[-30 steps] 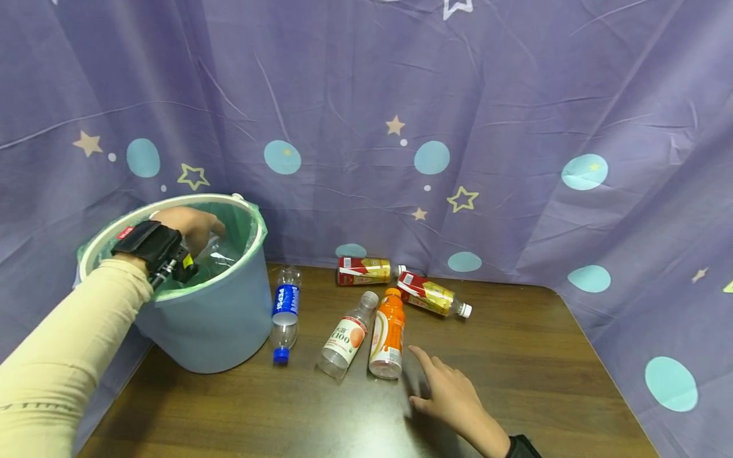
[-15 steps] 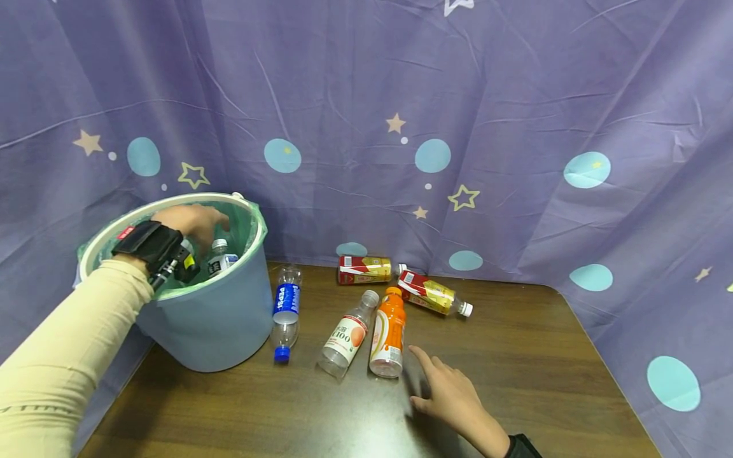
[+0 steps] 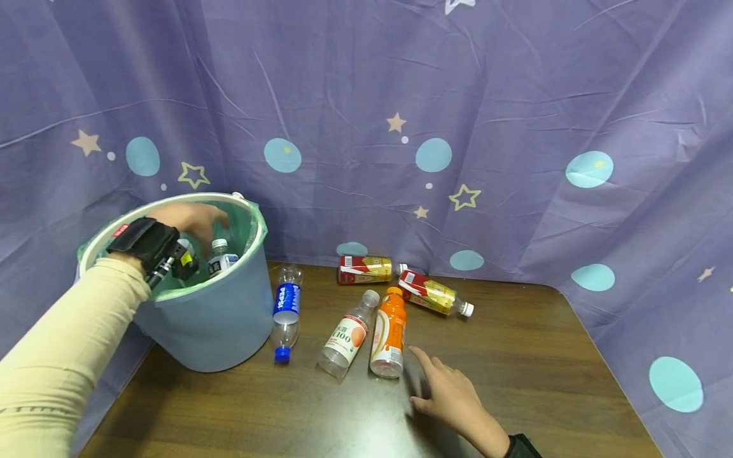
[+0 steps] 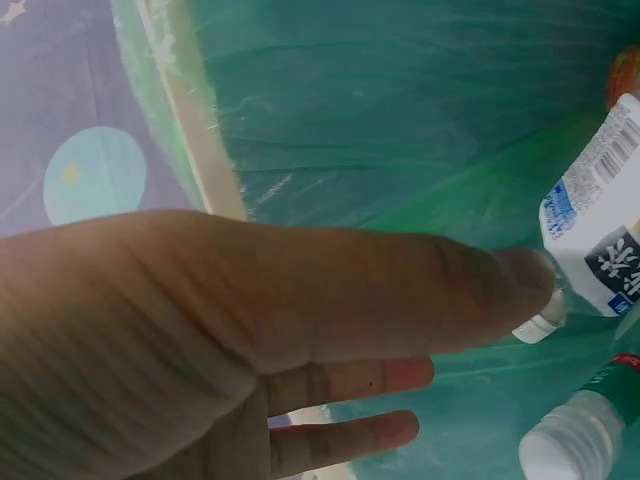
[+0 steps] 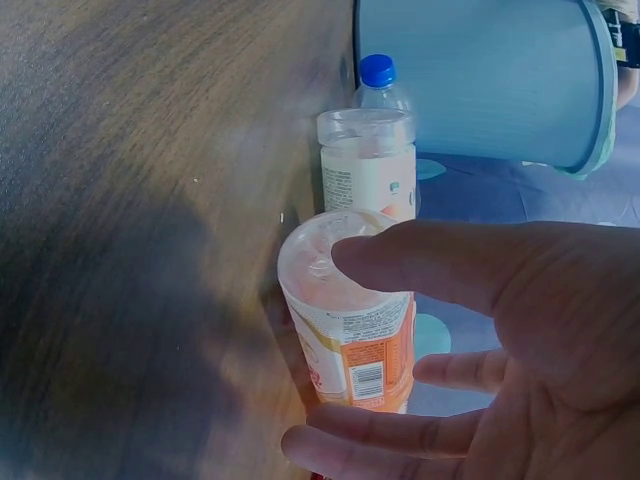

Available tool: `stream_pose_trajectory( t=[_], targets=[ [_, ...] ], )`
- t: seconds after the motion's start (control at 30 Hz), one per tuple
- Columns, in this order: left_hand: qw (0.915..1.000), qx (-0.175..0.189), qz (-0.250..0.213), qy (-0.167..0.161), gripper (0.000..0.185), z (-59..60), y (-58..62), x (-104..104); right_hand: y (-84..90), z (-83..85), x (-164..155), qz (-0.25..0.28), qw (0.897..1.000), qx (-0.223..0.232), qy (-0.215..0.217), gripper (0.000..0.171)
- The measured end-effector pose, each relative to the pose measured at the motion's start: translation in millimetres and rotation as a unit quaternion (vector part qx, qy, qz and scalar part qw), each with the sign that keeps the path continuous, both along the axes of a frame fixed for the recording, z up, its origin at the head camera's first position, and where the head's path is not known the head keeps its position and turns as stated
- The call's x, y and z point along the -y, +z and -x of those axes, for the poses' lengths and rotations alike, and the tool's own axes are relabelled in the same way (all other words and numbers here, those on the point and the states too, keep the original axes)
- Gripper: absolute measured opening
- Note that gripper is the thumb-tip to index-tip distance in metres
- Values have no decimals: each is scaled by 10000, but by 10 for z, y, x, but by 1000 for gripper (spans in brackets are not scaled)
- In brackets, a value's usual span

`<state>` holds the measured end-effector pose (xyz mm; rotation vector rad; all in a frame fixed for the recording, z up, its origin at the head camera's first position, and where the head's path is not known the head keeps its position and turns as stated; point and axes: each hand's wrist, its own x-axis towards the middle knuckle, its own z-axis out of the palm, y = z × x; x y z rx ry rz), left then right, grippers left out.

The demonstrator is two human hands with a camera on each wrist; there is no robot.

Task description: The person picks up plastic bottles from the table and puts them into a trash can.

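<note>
My left hand (image 3: 197, 221) reaches inside the rim of a blue bucket (image 3: 206, 331) lined with a green bag. In the left wrist view its thumb and fingers (image 4: 345, 432) are straight, with nothing between them. Below it in the bucket lie a bottle with a white label (image 4: 595, 205) and a white-capped bottle with a green label (image 4: 570, 440). My right hand (image 3: 452, 394) hovers low over the table, fingers extended, just right of an orange-capped drink bottle (image 3: 389, 334). In the right wrist view its thumb overlaps that bottle's base, and the hand holds nothing.
On the wooden table (image 3: 515, 369) lie a Pepsi bottle (image 3: 286, 305) beside the bucket, a clear peach-label bottle (image 3: 346, 336), and two red-and-yellow bottles (image 3: 366, 270) towards the back. A purple curtain (image 3: 355, 83) hangs behind and along the sides.
My left hand has let go of a clear bottle, which now lies in the bucket with its white cap up. The fingers have straightened. The right hand has stayed in place.
</note>
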<state>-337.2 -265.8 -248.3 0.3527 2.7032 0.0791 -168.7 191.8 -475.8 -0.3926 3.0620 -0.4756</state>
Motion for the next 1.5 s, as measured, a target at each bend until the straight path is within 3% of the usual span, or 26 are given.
stream_pose_trajectory(
  t=[0.17,0.43,0.5,0.6,0.73,0.97,1.1,1.17,1.23,1.37,1.5],
  targets=[
    [9995,-236,192,-21,78,-10,81,-12,-13,10,-5,15,10000,-22,-8,89],
    [9971,-666,272,252,83,-125,318,-112,-10,28,-26,-30,10000,-31,-8,88],
    [9950,-924,303,232,80,-163,378,-150,9,45,-42,-58,10000,-27,-23,87],
    [9874,-1546,330,-66,71,-240,436,-229,71,82,-83,-133,9999,-9,-75,86],
    [9674,-2479,78,-504,58,-380,434,-376,211,178,-164,-196,9998,21,-103,85],
    [9202,-3672,-725,-1148,53,-652,276,-668,565,429,-434,-448,9982,-372,-102,83],
    [8849,-4206,-1169,-1626,50,-788,96,-814,782,617,-609,-535,9963,-669,-93,80],
    [8711,-4363,-1359,-1800,48,-850,-9,-882,881,715,-678,-515,9964,-662,-139,80],
    [8637,-4432,-1483,-1885,47,-910,-125,-946,977,816,-740,-502,9972,-519,-203,80],
    [8644,-4320,-1730,-1903,45,-1021,-356,-1050,1087,1019,-867,-510,9981,-118,-330,83],
    [8655,-4209,-1919,-1920,44,-1069,-597,-1111,1049,1194,-957,-455,9981,131,-382,85]
  ],
)
